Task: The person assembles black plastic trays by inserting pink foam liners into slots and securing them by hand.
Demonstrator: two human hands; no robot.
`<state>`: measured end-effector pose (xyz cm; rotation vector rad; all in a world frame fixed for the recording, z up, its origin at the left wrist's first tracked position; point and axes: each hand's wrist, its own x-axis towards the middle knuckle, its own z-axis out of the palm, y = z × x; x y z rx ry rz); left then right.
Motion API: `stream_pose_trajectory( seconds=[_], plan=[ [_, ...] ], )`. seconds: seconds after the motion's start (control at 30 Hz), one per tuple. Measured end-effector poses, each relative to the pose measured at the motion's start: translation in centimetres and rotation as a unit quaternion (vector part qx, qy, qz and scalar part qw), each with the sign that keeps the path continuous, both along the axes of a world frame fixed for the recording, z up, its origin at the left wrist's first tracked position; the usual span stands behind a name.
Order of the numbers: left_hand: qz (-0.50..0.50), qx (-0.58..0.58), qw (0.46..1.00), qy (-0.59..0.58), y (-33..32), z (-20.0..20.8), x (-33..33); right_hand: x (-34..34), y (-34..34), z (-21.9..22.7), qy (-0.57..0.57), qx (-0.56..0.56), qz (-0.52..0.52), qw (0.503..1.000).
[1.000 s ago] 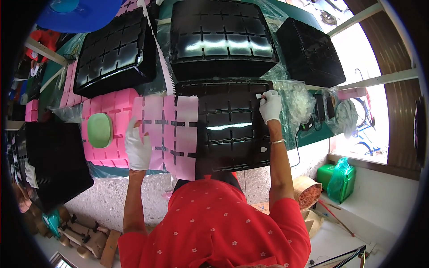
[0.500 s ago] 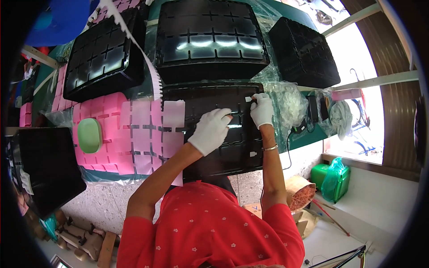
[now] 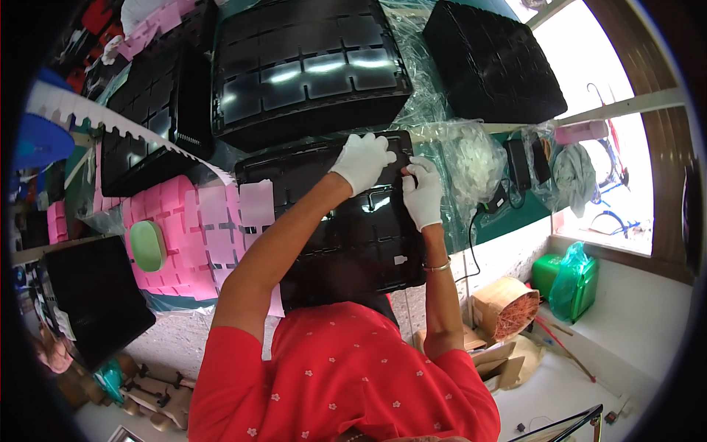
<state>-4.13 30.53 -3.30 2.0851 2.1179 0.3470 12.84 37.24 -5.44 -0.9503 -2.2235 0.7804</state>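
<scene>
A black moulded plastic tray (image 3: 346, 243) lies on the table right in front of me, its surface divided by raised ridges. Over its far right part, my left hand (image 3: 364, 163) in a white glove rests with the fingers bent a little and apart. My right hand (image 3: 423, 195), also gloved, is at the tray's far right corner, thumb and forefinger drawn together; anything between them is too small to make out. A small white tab (image 3: 400, 260) shows near the tray's right edge. Pink slotted sheets (image 3: 177, 206) overlap the tray's left side.
A green oval dish (image 3: 148, 245) sits on the pink sheets. Large black trays (image 3: 309, 66) stand beyond. Clear plastic wrap (image 3: 471, 166) and a black cable (image 3: 475, 243) lie at the right. A white toothed strip (image 3: 132, 121) crosses the upper left. Another person's gloved hand (image 3: 112, 48) shows far left.
My left hand has moved right and away from me, closer to the right hand. The white tab at the tray's far corner no longer shows. The whole view has shifted somewhat.
</scene>
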Motion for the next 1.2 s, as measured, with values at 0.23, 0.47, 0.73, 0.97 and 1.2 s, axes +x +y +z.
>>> stream_pose_trajectory(
  seconds=[0.23,0.47,0.73,0.97,1.2],
  plan=[
    [-0.024,-0.026,0.998,0.045,0.4,0.2,-0.1,-1.1,0.0,1.1,-0.069,0.075,0.005,0.995],
    [0.005,0.057,0.998,-0.009,-1.0,-0.7,0.0,-2.1,-0.1,-0.6,-0.099,0.129,-0.007,0.987],
    [0.019,0.003,1.000,-0.017,0.1,-0.1,0.2,-1.5,0.2,-1.2,-0.075,0.121,0.006,0.990],
    [0.001,0.041,0.999,-0.003,-0.3,-0.8,-0.3,-1.0,0.3,-1.3,-0.065,0.074,-0.016,0.995],
    [-0.020,0.074,0.995,-0.060,-1.4,-1.0,-0.8,-2.4,0.5,-1.7,-0.125,0.060,-0.022,0.990]
  ],
)
